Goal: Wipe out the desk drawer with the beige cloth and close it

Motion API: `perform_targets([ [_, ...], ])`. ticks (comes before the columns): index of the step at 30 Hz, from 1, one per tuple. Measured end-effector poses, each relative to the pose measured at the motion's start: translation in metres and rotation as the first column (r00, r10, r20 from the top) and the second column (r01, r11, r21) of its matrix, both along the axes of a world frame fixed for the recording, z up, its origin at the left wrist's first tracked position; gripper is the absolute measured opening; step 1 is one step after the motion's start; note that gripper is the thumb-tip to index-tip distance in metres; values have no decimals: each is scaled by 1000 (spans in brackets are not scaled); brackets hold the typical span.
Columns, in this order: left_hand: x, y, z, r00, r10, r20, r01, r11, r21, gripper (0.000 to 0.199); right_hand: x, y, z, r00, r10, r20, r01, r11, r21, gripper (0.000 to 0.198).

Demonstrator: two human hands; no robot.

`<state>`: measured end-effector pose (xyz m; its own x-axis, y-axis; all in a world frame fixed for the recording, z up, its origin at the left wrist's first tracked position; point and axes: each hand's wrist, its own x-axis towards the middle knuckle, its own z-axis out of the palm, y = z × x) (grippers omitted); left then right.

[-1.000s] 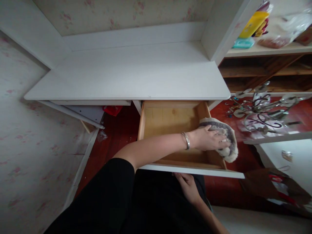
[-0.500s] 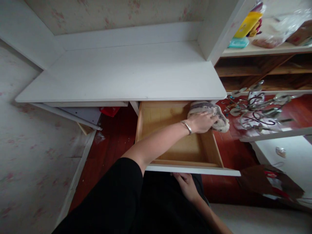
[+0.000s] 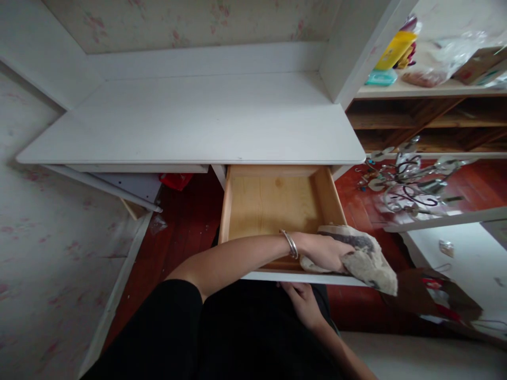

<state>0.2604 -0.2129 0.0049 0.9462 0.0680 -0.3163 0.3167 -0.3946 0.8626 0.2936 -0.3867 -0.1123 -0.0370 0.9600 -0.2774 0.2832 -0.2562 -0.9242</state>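
Left drawer wall (image 3: 225,211) is standing well apart from the plush-looking, pale-and-gray cloth (image 3: 370,258), and wood-grained drawer bottom (image 3: 269,203) is being exposed between them; for even wiping, long overlapping strokes would probably be serving better than short dabs. Further right, the white drawer front (image 3: 277,276) is being covered near its right end by fabric, so only light downward pressure should be being applied there, lest the pulled-out drawer be strained. At the corner where the right drawer wall (image 3: 330,195) is meeting that front, a firm folded edge would likely be reaching in better than a loose bunch, and the trailing flap would be best gathered in.

Below the front, the right hand (image 3: 304,302) is being held with its thumb showing and its fingertips being hidden by the panel; whether anything is being gripped by them cannot be told. Next, a silver-coloured bangle (image 3: 292,244) is being worn on the left wrist, and beyond it the left hand (image 3: 325,252) is being held palm down, its fingers being curled and clamped on bunched cloth. The fabric is lying beneath the palm inside the drawer, behind the knuckles across the right wall, and rightward past the fingertips, where its flap is overhanging the front corner.
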Motion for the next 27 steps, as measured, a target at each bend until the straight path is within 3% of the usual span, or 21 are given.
perform_targets([
  [5, -52, 8, 4, 995, -93, -24, 94, 993, 72, 33, -1, -3, -4, 999, -32, 9, 32, 999, -34, 44],
  [9, -108, 3, 30, 977, -139, -159, 175, 955, 239, 38, 1, -5, -10, 997, -79, 21, 81, 994, -71, 49],
  [11, -136, -4, 44, 980, -127, -151, 171, 930, 326, 44, 3, -6, -11, 999, -49, 14, 50, 997, -52, 51],
  [14, -173, -14, 68, 992, -57, -108, 103, 864, 492, 40, 4, -5, -10, 1000, 29, -8, -29, 998, -50, 50],
  [18, -207, -22, 100, 993, 13, -121, 64, 789, 611, 32, 3, -3, -6, 1000, -3, -7, 2, 998, -60, 45],
  [20, -219, -26, 107, 986, 76, -150, 48, 724, 689, 25, 3, -3, -5, 1000, -17, 7, 17, 998, -57, 45],
  [24, -244, -34, 90, 980, 136, -147, 40, 586, 809, 20, 1, -3, -2, 999, -40, 25, 42, 997, -61, 47],
  [27, -259, -30, 59, 982, 161, -98, -5, 542, 841, 33, 0, -3, -1, 999, -26, 22, 27, 997, -75, 48],
])
